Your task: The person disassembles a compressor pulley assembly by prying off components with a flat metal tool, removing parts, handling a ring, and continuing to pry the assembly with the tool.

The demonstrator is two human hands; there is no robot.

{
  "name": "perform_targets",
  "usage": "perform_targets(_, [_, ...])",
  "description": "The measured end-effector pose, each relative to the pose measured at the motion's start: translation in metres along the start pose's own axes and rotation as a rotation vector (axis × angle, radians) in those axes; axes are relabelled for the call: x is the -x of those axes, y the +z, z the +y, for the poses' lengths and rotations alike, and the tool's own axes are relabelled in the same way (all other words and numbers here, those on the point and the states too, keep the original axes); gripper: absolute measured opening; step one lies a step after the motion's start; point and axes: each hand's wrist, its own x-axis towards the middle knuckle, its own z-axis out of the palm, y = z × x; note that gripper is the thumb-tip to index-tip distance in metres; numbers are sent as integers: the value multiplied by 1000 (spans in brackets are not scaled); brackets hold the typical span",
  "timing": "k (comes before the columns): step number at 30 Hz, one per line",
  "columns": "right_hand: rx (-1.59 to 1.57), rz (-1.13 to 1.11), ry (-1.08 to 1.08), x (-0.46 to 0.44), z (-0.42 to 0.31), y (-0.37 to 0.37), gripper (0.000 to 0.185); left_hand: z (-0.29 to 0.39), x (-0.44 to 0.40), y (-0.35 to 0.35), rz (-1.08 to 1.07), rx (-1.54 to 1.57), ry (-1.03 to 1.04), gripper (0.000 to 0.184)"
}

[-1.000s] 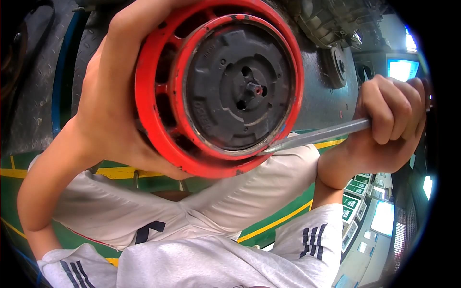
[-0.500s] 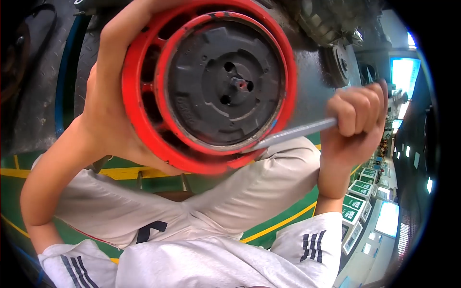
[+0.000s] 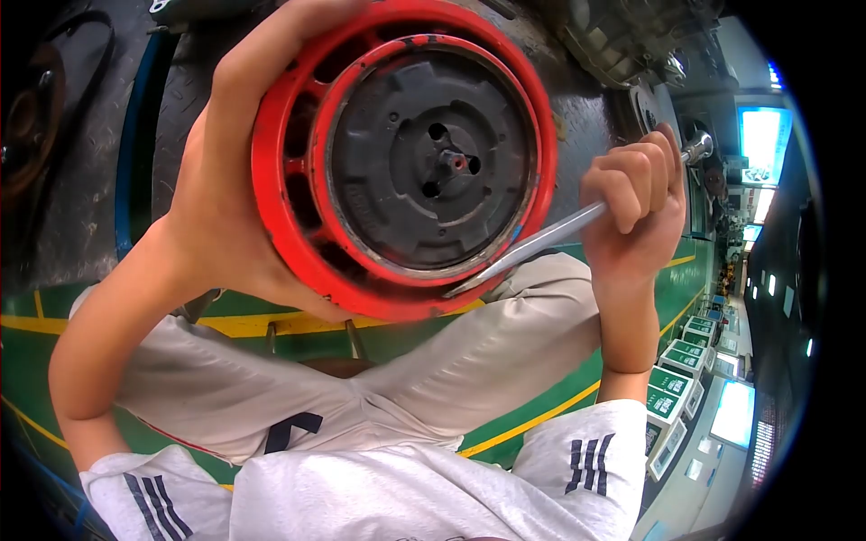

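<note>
A round red metal housing (image 3: 281,194) is tilted up at the bench edge above my lap, its face toward me. A black ribbed disc (image 3: 379,135) fills its middle, with several holes around a small centre shaft (image 3: 458,162). My left hand (image 3: 212,180) is wrapped round the housing's left side, with most fingers hidden behind it. My right hand (image 3: 636,194) is closed round a silver metal bar (image 3: 550,236), palm side facing me. The bar's flat tapered tip touches or overlaps the housing's lower rim; I cannot tell which. A shiny rounded end sticks out past that fist.
A dark tread-patterned metal bench (image 3: 194,90) lies behind the housing, with a greyish metal casting (image 3: 622,41) at upper right. A dark round part (image 3: 32,135) sits at far left. Below is a green floor (image 3: 532,397) with yellow lines (image 3: 532,419). Framed boards (image 3: 667,392) stand at right.
The housing has shifted slightly right in view. My right hand and the bar have moved left, and the bar's tip now sits further left along the lower rim. Both hands keep their grip.
</note>
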Motion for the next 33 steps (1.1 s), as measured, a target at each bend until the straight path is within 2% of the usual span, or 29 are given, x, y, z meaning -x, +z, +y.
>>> perform_targets(3, [-14,33,-7,0,-2,-4,45,2,2,3,-5,-14,-16,128])
perform_targets(7, [-41,-150,-137,0,-15,19,44,-2,6,0,-13,-99,-53,130])
perform_targets(11, [133,-260,-235,3,-21,38,43,4,0,1,-22,-19,-63,133])
perform_targets(13, [321,-372,-249,5,-27,41,43,3,0,4,16,-11,-10,134])
perform_targets(19, [516,-467,-291,15,-28,48,30,5,-1,4,14,21,-15,137])
perform_targets(22, [658,-245,-443,34,-31,56,31,3,-1,3,3,15,3,136])
perform_targets(23, [769,-208,-425,48,-47,57,24,4,0,4,6,13,2,136])
perform_targets(25, [884,-183,-403,59,-60,65,19,7,-1,6,27,-47,14,135])
perform_targets(27, [1132,-215,-485,60,-68,73,16,15,-7,3,34,-95,14,134])
perform_targets(28, [1216,-226,-513,57,-71,78,16,19,-11,1,-27,-110,4,133])
perform_targets(30, [1189,-465,-205,33,-80,85,17,18,-9,5,6,-51,-6,131])
perform_targets(33, [1125,-474,-200,28,-62,88,24,15,1,8,56,-99,-56,127])
